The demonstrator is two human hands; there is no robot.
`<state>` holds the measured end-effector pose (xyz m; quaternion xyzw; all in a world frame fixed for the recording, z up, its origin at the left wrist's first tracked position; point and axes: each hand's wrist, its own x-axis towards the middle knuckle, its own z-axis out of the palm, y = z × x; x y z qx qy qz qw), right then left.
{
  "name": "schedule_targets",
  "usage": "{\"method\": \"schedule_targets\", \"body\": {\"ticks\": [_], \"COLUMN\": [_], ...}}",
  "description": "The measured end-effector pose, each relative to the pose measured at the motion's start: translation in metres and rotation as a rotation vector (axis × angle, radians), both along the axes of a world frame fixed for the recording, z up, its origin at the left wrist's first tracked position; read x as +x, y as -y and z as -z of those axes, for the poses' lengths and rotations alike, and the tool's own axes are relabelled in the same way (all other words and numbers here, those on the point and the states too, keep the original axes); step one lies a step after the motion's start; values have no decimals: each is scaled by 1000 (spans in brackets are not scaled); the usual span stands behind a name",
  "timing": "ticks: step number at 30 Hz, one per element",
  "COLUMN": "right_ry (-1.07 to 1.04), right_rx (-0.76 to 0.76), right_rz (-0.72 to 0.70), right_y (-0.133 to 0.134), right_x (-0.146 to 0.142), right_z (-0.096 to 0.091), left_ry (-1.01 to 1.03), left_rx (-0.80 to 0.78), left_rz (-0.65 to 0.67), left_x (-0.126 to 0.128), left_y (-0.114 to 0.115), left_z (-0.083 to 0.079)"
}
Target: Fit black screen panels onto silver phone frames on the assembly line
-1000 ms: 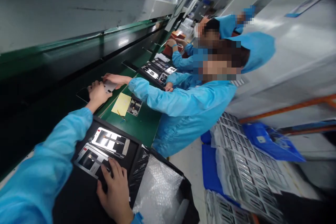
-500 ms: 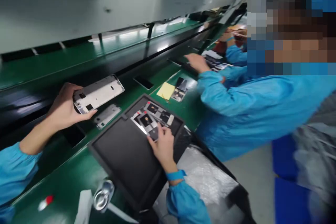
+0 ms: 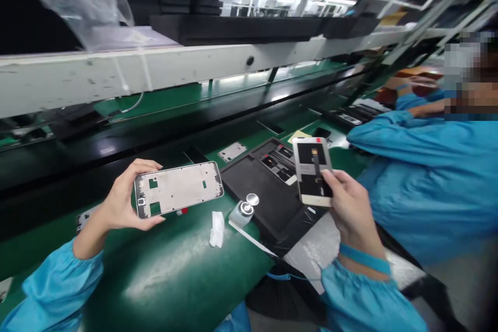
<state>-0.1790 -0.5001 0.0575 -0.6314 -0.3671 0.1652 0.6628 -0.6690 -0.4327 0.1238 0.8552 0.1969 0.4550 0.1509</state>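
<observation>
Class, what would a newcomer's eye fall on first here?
Probably the pale phone frame held in the left hand, above the green tabletop. Next, the screen panel with a red tab, in the right hand. Between them in view, a black tray holds more phone parts.

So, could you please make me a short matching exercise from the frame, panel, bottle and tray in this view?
Things:
1. Frame
2. Panel
3. Bottle
4. Tray

Places and states:
A. Black, with flat parts lying in it
B. Held in the right hand
C. Standing with its lid flipped open
D. Held in the left hand

Right pairs: 1-D, 2-B, 3-C, 4-A
</observation>
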Motion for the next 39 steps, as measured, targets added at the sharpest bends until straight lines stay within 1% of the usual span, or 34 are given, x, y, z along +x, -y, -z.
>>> {"method": "schedule_targets", "body": {"ticks": [2,3,5,7,9,10,11,12,13,15,17,19,21,23,25,28,30,33,37,39], "right_ry": [-107,-151,-199,-223,-214,-198,-178,-156,-137,-108,-106,-141,-192,-204,-123,84,143,89,-50,-134], "right_rx": [43,45,57,47,22,4,-4,-10,-12,-10,-13,-26,-38,-35,-22,17,56,84,119,147], "right_rz": [-60,-95,-147,-185,-195,-206,-215,-240,-272,-349,-435,-525,-597,-619,-593,-517,-489,-512,-520,-548], "right_y": [19,26,31,30,28,26,25,25,24,24,24,25,24,22,17,8,3,1,-3,-8], "right_x": [-35,-54,-97,-141,-181,-198,-214,-226,-236,-252,-262,-270,-277,-281,-282,-282,-283,-291,-299,-298], "right_z": [-11,-13,-9,3,19,27,33,39,43,48,49,49,46,41,31,13,3,-6,-12,-16], "left_ry": [101,170,393,688,907,974,1017,1052,1072,1046,956,859,800,785,802,813,791,689,492,395], "left_rx": [-70,-123,-302,-614,-1003,-1178,-1320,-1418,-1481,-1545,-1567,-1548,-1491,-1448,-1404,-1296,-1221,-1085,-927,-819], "left_rz": [53,86,156,224,269,277,275,270,278,364,505,622,680,701,654,510,439,339,203,133], "left_x": [-10,-10,-3,12,28,34,39,42,44,46,46,46,46,46,46,48,48,46,40,37], "left_y": [12,17,26,35,43,46,49,52,54,60,65,69,70,70,69,67,67,66,65,64], "left_z": [7,12,23,36,48,53,57,60,63,67,71,77,82,86,87,84,80,77,79,79]}}
